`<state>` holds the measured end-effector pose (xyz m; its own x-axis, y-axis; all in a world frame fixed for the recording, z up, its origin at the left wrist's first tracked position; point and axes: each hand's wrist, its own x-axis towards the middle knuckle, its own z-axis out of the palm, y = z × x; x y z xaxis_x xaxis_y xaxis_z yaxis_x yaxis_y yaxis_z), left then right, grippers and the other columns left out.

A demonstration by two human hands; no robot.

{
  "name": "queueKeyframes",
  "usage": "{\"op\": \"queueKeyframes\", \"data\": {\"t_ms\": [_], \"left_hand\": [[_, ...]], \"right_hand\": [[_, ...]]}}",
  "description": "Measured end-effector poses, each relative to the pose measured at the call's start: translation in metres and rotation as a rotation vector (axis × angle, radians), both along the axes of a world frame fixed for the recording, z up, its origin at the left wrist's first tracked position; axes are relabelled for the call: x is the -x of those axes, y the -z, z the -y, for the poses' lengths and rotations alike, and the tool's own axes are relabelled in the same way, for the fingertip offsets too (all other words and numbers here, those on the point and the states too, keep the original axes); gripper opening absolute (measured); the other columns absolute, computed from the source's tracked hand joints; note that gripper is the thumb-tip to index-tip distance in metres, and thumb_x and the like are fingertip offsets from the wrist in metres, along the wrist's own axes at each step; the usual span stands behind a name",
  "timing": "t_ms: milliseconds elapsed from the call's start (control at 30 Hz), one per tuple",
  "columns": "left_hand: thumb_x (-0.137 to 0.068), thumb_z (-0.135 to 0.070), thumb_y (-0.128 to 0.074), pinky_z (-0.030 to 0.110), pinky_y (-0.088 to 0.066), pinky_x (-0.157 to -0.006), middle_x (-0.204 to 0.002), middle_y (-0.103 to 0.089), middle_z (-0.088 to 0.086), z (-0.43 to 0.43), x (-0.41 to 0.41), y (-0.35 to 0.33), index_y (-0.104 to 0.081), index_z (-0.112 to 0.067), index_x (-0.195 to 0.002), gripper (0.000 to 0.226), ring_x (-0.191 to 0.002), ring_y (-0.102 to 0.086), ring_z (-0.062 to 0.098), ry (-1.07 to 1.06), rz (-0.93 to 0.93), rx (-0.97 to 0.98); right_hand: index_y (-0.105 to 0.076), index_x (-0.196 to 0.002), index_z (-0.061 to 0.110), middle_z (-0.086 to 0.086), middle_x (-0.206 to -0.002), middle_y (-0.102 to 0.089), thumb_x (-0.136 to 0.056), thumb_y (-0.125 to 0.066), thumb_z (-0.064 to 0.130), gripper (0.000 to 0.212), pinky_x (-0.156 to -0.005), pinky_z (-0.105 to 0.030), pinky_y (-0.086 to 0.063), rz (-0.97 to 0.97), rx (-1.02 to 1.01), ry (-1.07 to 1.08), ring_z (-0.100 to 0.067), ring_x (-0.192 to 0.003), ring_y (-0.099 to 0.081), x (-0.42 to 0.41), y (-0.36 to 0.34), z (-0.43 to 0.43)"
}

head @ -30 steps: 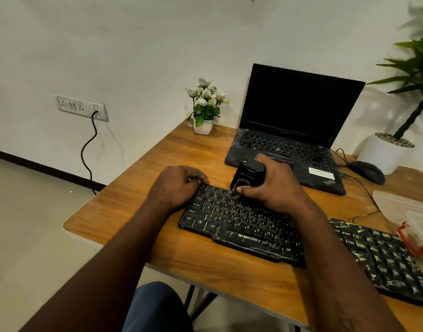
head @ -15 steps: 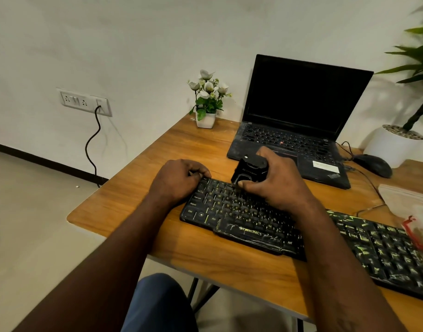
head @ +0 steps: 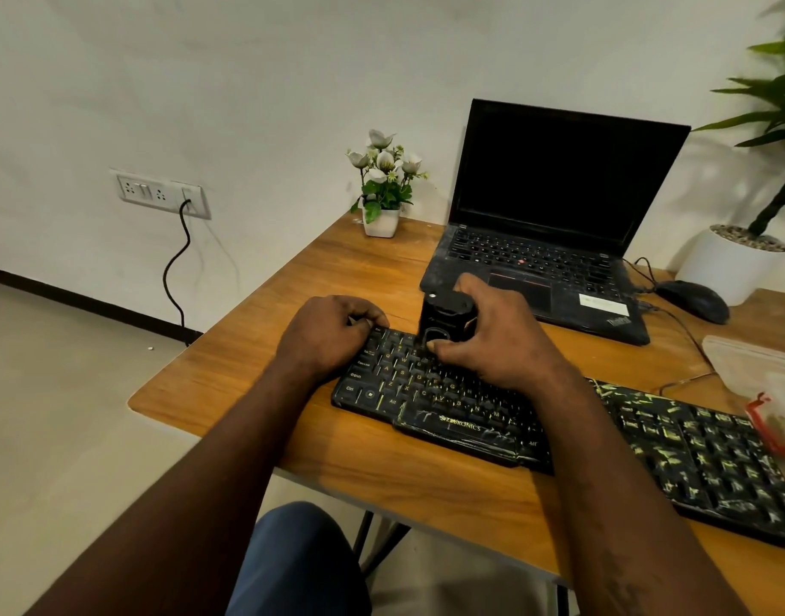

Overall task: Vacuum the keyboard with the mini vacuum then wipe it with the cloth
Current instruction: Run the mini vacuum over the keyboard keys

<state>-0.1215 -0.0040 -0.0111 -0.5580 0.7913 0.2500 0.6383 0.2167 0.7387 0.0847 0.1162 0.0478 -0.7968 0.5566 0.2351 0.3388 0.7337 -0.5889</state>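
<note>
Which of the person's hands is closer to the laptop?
Right. The right hand, gripping the vacuum, sits just in front of the laptop, by its front left corner. The left hand holds the keyboard at its left end, farther off to the left.

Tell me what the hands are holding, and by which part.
The right hand grips the mini vacuum round its body, nozzle down on the keyboard. The left hand holds the keyboard's far left corner.

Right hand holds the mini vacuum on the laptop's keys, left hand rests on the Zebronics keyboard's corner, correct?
No: the head view shows the mini vacuum on the Zebronics keyboard's keys, not the laptop's. The right hand holds it; the left hand rests on the corner.
</note>
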Motion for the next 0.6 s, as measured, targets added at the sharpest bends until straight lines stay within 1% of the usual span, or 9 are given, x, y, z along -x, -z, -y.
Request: {"op": "queueKeyframes", "data": {"t_ms": [33, 67, 100, 200, 300, 400, 467, 533, 600], "left_hand": [[-0.096, -0.019, -0.059, 0.041, -0.06, -0.081, -0.093, -0.075, -0.017, 0.0, -0.001, 0.0, -0.079, -0.038, -0.086, 0.029, -0.087, -0.068, 0.005, -0.003, -0.006, 0.003], [-0.096, -0.019, -0.059, 0.041, -0.06, -0.082, -0.093, -0.075, -0.017, 0.0, -0.001, 0.0, -0.079, -0.038, -0.087, 0.029, -0.087, -0.068, 0.005, -0.007, -0.01, 0.004], [-0.096, -0.02, -0.059, 0.041, -0.06, -0.082, -0.093, -0.075, -0.017, 0.0, -0.001, 0.0, -0.079, -0.039, -0.087, 0.029, -0.087, -0.068, 0.005, -0.01, -0.013, 0.006], [-0.094, -0.019, -0.059, 0.042, -0.06, -0.082, -0.091, -0.075, -0.017, 0.0, -0.002, -0.001, -0.079, -0.038, -0.089, 0.028, -0.087, -0.068, 0.007, -0.014, -0.024, 0.016], [-0.094, -0.019, -0.058, 0.04, -0.06, -0.081, -0.089, -0.075, -0.017, 0.001, -0.003, -0.003, -0.079, -0.037, -0.09, 0.028, -0.085, -0.068, 0.005, -0.014, -0.033, 0.018], [-0.095, -0.018, -0.058, 0.038, -0.059, -0.08, -0.09, -0.075, -0.017, 0.002, -0.004, -0.004, -0.08, -0.036, -0.092, 0.028, -0.084, -0.068, 0.003, -0.008, -0.04, 0.018], [-0.095, -0.019, -0.059, 0.034, -0.058, -0.08, -0.091, -0.074, -0.018, 0.002, -0.004, -0.004, -0.079, -0.036, -0.092, 0.027, -0.085, -0.066, 0.002, -0.012, -0.057, 0.022], [-0.096, -0.02, -0.058, 0.03, -0.054, -0.076, -0.092, -0.073, -0.02, 0.002, -0.005, -0.004, -0.078, -0.039, -0.092, 0.027, -0.085, -0.064, 0.0, -0.021, -0.082, 0.031], [-0.098, -0.022, -0.058, 0.028, -0.049, -0.072, -0.093, -0.071, -0.021, 0.003, -0.006, -0.003, -0.077, -0.04, -0.094, 0.027, -0.085, -0.063, 0.0, -0.04, -0.119, 0.038]], "right_hand": [[-0.052, -0.104, 0.029, 0.01, -0.1, -0.067, -0.074, -0.09, 0.021, 0.049, -0.063, -0.019, -0.056, 0.009, 0.016, 0.017, -0.008, -0.088, -0.069, -0.005, -0.002, -0.004], [-0.052, -0.104, 0.03, 0.009, -0.1, -0.067, -0.074, -0.091, 0.021, 0.05, -0.061, -0.016, -0.053, 0.016, 0.035, 0.035, -0.008, -0.088, -0.069, -0.01, -0.004, -0.008], [-0.052, -0.106, 0.031, 0.009, -0.101, -0.068, -0.073, -0.091, 0.021, 0.051, -0.063, -0.016, -0.052, 0.017, 0.051, 0.055, -0.009, -0.088, -0.069, -0.015, -0.006, -0.011], [-0.053, -0.108, 0.03, 0.008, -0.101, -0.068, -0.071, -0.091, 0.021, 0.053, -0.071, -0.028, -0.061, -0.009, 0.061, 0.085, -0.012, -0.089, -0.07, -0.018, -0.009, -0.013], [-0.053, -0.104, 0.032, 0.007, -0.1, -0.068, -0.073, -0.091, 0.022, 0.049, -0.07, -0.026, -0.062, -0.019, 0.07, 0.002, -0.008, -0.087, -0.07, -0.009, -0.007, -0.001], [-0.055, -0.111, 0.028, 0.006, -0.101, -0.069, -0.075, -0.09, 0.022, 0.051, -0.074, -0.031, -0.063, 0.002, 0.08, -0.076, -0.01, -0.088, -0.071, 0.0, 0.0, 0.006], [-0.053, -0.105, 0.028, 0.008, -0.1, -0.068, -0.075, -0.09, 0.02, 0.048, -0.073, -0.03, -0.062, -0.014, 0.038, -0.033, -0.011, -0.088, -0.07, 0.001, 0.001, 0.002], [-0.052, -0.102, 0.027, 0.007, -0.101, -0.067, -0.075, -0.089, 0.02, 0.047, -0.071, -0.03, -0.062, -0.031, 0.003, 0.02, -0.012, -0.089, -0.069, -0.001, 0.002, -0.002], [-0.052, -0.102, 0.026, 0.006, -0.101, -0.067, -0.074, -0.089, 0.02, 0.047, -0.07, -0.03, -0.062, -0.036, 0.002, 0.009, -0.012, -0.088, -0.069, -0.003, 0.002, -0.003]]}}
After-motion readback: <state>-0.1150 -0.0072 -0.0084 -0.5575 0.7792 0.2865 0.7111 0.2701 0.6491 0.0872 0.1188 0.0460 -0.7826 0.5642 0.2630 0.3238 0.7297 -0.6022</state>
